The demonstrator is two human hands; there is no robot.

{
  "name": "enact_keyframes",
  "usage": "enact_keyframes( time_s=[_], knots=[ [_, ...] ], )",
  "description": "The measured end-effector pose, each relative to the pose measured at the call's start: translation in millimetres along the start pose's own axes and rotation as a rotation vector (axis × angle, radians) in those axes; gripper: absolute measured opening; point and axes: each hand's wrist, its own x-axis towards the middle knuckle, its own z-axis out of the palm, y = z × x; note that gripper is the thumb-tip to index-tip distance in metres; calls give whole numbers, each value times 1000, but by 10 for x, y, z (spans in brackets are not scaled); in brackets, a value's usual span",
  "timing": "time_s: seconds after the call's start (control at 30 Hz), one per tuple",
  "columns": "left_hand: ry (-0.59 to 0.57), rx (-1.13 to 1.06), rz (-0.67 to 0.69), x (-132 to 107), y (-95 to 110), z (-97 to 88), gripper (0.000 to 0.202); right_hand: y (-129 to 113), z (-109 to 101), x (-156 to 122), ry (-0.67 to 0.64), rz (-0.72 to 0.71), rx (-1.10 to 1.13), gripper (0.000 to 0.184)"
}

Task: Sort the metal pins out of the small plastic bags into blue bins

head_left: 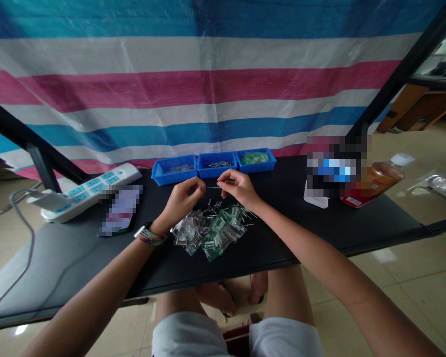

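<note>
My right hand (240,189) is pinched on a thin metal pin (213,187), which points left toward my other hand. My left hand (187,197), with a watch and a patterned band at the wrist, has its fingers curled closed; what they hold, if anything, is hidden. Below the hands lie small clear plastic bags (189,237) with little parts inside. Beside them are green-tinted bags (219,238). Several loose metal pins (212,206) are scattered just above the bags, and more lie to the right.
Three blue trays stand in a row behind my hands: the left tray (156,173), the middle tray (215,172) and the right tray (260,167) with green bags. A power strip (122,174) and a phone (121,210) lie left. A bottle (384,178) stands right.
</note>
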Motion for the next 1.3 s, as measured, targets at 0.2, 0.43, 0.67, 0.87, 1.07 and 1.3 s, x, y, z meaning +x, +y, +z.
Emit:
enact_keyframes(
  time_s=[0.2, 0.43, 0.67, 0.87, 1.07, 1.3],
  knots=[
    [47, -4, -16, 18, -10, 4, 30, -25, -9, -14, -106, 77, -7, 35],
    [36, 1, -41, 6, -1, 0, 39, -29, -5, -19, -65, 77, -24, 32],
    [-4, 8, -45, -6, -37, -8, 36, 36, -81, 89, 115, 10, -89, 27],
    [-171, 275, 69, -9, -134, -42, 18, 115, -282, 218, 223, -57, -228, 29],
    [-303, 444, 171, -14, -246, -40, 34, 104, -303, 195, 306, -87, -299, 16],
    [-303, 448, 187, 23, -303, -102, 21, 56, -166, 112, 134, -78, -317, 13]
  ],
)
